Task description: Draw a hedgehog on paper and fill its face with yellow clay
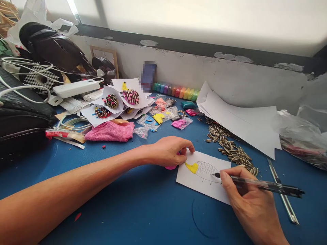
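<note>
My left hand (171,149) has curled fingers, with thumb and fingertips steadying the upper left corner of a small white paper (184,177). Partly hidden beneath this hand is pink clay (170,167). On the paper is a drawn hedgehog (204,169) with a yellow clay face, short pen marks across its body and little legs. My right hand (251,195) grips a black pen (265,184), its tip touching the body of the drawing. Striped sunflower seeds (231,149) are piled just beyond the paper.
White sheets (237,117) lie behind the seeds. A utility knife (283,194) rests at right. Bagged clay (158,118), finished seed hedgehogs (130,97) and a pink cloth (109,131) are farther back. A black bag (22,115) and white power strip (76,87) crowd the left.
</note>
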`<state>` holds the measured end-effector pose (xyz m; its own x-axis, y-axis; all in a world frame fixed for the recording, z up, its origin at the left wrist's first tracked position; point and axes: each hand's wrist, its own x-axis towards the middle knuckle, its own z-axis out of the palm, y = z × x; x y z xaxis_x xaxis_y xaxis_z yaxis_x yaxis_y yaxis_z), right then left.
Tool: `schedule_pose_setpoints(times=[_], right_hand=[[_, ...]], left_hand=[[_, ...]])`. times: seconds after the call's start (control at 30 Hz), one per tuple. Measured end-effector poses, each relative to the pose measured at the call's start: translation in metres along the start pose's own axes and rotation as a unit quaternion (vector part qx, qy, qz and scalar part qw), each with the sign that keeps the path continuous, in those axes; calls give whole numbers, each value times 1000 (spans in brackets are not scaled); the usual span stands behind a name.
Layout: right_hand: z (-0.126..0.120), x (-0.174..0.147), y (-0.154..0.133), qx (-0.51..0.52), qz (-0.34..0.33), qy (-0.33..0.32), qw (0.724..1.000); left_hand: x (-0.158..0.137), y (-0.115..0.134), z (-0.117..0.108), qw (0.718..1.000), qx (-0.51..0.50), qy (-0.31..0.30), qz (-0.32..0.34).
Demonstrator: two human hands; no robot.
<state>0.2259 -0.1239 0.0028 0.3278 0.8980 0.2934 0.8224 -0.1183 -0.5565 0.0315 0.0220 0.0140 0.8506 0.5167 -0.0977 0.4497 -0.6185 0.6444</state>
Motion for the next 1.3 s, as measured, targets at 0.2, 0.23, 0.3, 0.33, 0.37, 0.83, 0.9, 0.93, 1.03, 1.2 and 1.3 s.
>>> schedule_pose_setpoints(times=[0.2, 0.23, 0.3, 0.33, 0.37, 0.83, 0.9, 0.93, 1.03, 1.2, 1.3], right_hand=[[1, 3, -11, 16, 17, 11, 1000], [1, 3, -12, 19, 17, 10, 1000], [-1, 3, -12, 23, 21, 8, 999], [-2, 4, -12, 23, 28, 8, 999], [-3, 4, -12, 22, 37, 10, 999], [0, 3, -5, -11, 36, 21, 999], [-1, 3, -5, -13, 38, 18, 999], [-1, 3, -6, -14, 40, 18, 999], [-1, 4, -8, -13, 37, 21, 999], [-1, 5, -9, -12, 33, 20, 999], [-2, 5, -10, -12, 36, 17, 999]], left_hand=[[0, -1, 0, 1000, 1, -1, 0], [0, -1, 0, 1000, 1, -2, -1], [0, 0, 0, 1000, 0, -1, -2], [0, 0, 0, 1000, 0, -1, -3], [0, 0, 0, 1000, 0, -1, -3], [0, -2, 1, 1000, 0, 6, 8], [1, -3, 1, 1000, -1, 5, 11], [1, -3, 1, 1000, -1, 5, 11], [1, -4, 2, 1000, 0, 9, 14], [1, -2, 1, 1000, 0, 5, 7], [0, -2, 0, 1000, -1, 3, 7]])
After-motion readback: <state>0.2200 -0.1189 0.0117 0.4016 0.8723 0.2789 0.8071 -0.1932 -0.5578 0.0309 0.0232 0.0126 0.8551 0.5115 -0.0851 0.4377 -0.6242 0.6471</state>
